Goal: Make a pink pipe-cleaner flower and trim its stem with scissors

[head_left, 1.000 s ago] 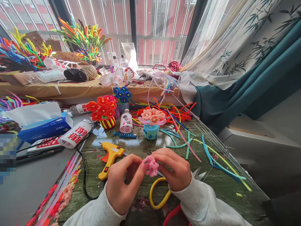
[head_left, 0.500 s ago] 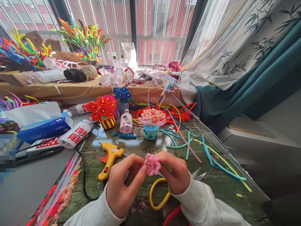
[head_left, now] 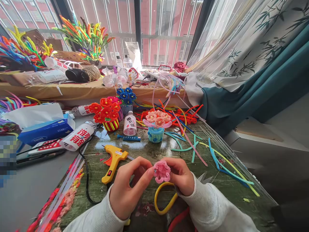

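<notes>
Head view: two bare hands in pale sleeves (head_left: pixel 212 204) meet over a dark green table (head_left: pixel 231 199).
Pink flower: the fuzzy little bloom (head_left: pixel 162 171) is held up between the hands, its open side turned toward the camera (petals curled and ruffled).
Left hand: this hand (head_left: pixel 131 187) pinches the flower's left edge between thumb and forefinger tips; the other fingers curl behind, partly hidden.
Right hand: this one (head_left: pixel 182 175) grips the flower's right edge with thumb and bent fingers; the exact contact behind the petals cannot be told.
Yellow loop: a thick ring (head_left: pixel 155 201) lies on the table just below the flower, with a red curve (head_left: pixel 178 220) near it, partly under the right sleeve.
Glue gun: yellow (head_left: pixel 113 162), on its side beyond the left hand, nozzle pointing left, near a black cord (head_left: pixel 87 183).
Peach flowers: a bunch (head_left: pixel 158 118) standing in a blue cup (head_left: pixel 155 135), straight past the hands.
Red flowers: another bunch (head_left: pixel 106 111) in a striped cup (head_left: pixel 111 125), farther left; blue flowers (head_left: pixel 126 96) rise behind.
Bottle: upright (head_left: pixel 130 124), between the red and peach bunches.
Fuzzy stems: blue and yellow lengths (head_left: pixel 231 162) scattered at right.
Tissue box: blue (head_left: pixel 45 131), at far left, a white sheet poking out.
</notes>
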Available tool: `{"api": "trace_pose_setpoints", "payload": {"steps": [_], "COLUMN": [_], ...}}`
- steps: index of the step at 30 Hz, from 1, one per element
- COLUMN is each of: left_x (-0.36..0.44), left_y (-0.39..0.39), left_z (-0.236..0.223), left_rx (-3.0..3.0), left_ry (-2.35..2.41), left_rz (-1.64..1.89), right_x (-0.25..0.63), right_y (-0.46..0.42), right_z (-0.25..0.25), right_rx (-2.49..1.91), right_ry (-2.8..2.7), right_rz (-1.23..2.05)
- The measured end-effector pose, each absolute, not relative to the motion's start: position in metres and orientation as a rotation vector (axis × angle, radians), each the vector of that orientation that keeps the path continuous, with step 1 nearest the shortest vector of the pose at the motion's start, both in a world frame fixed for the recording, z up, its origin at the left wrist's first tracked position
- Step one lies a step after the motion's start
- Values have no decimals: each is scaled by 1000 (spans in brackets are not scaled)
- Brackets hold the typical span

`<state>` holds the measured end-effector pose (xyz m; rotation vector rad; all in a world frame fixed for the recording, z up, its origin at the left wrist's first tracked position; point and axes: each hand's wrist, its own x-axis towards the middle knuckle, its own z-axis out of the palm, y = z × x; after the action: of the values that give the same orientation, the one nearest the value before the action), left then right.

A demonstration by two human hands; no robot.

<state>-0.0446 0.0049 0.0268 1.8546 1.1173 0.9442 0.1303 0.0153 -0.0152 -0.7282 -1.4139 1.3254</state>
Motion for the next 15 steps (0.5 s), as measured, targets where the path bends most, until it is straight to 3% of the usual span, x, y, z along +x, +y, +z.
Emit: {"api": "trace_pose_setpoints", "payload": {"steps": [5, 10, 15], "left_x": [-43, -46, -44], "left_y": [6, 8, 9], "left_z": [24, 20, 19], "left_rx": [1785, 1746, 1875], "left_ry": [1110, 1207, 1236], "left_rz": [966, 1084, 1090], "right_x": [130, 133, 128], "right_y": [15, 17, 12], "right_z": [-14, -9, -7], "right_rx": [-774, -950, -945], "right_ry": [-1503, -1393, -1295], "right_rz": [1280, 1025, 1308]}}
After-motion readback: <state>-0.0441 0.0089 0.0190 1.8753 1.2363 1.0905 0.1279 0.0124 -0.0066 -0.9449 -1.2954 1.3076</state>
